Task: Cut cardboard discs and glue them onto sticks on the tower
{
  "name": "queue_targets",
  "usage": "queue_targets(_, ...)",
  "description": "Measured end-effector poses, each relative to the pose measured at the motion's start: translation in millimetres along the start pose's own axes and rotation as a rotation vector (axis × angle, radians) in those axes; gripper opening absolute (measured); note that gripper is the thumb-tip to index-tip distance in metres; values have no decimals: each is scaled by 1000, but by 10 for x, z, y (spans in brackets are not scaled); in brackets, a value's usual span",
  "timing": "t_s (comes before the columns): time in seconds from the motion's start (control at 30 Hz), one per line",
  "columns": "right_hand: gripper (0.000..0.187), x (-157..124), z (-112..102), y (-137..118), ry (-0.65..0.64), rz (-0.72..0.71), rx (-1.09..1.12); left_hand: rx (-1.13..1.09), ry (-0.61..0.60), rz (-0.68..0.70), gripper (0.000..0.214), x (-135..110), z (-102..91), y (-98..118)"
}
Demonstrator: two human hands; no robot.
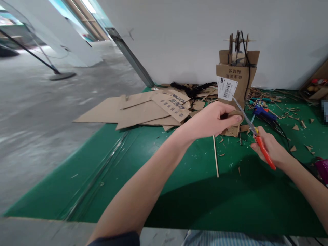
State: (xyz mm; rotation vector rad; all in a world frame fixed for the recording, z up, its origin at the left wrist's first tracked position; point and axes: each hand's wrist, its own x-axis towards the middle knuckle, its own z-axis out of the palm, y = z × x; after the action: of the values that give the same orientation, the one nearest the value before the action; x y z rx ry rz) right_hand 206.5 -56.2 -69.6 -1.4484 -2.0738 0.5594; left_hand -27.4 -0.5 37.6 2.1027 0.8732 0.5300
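Note:
Between the thumb and fingers of my left hand (pixel 215 119) is a small curved cardboard piece (pixel 238 115). My right hand (pixel 268 147) grips a pair of scissors (pixel 263 150) with red-orange handles. The scissor blades point up and left, beside the cardboard piece; whether they touch it I cannot tell. Behind my hands stands a tall cardboard box structure (pixel 246 80) with a white label and upright cardboard arms on top. A thin wooden stick (pixel 216 157) lies below my left hand.
Flat cardboard sheets (pixel 146 111) lie to the left on the green table (pixel 123 177). A blue glue gun (pixel 265 113) with a cable sits at the right among cardboard scraps. Black fuzzy material (pixel 193 90) lies along the wall. A box (pixel 316 83) stands at the far right.

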Motion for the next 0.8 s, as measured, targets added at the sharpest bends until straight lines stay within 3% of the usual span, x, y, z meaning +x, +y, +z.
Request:
queue_targets(0.3,37,7,23,93,111,24,54,-17,35,-5,35,18,-39,-23)
queue_targets(0.43,41,8,80,231,265,34,108,-101,63,-8,36,23,-31,-25)
queue_targets(0.53,41,22,129,351,397,38,177,-173,123,-24,22,28,2,-27)
queue_targets(0.57,39,30,141,387,425,53,201,-203,150,-27,17,31,17,-31)
queue_targets(0.67,41,62,153,480,498,130,228,-276,230,-1,37,45,67,-60)
queue_targets(0.8,52,106,112,597,554,279,185,-340,260,73,38,82,136,-117)
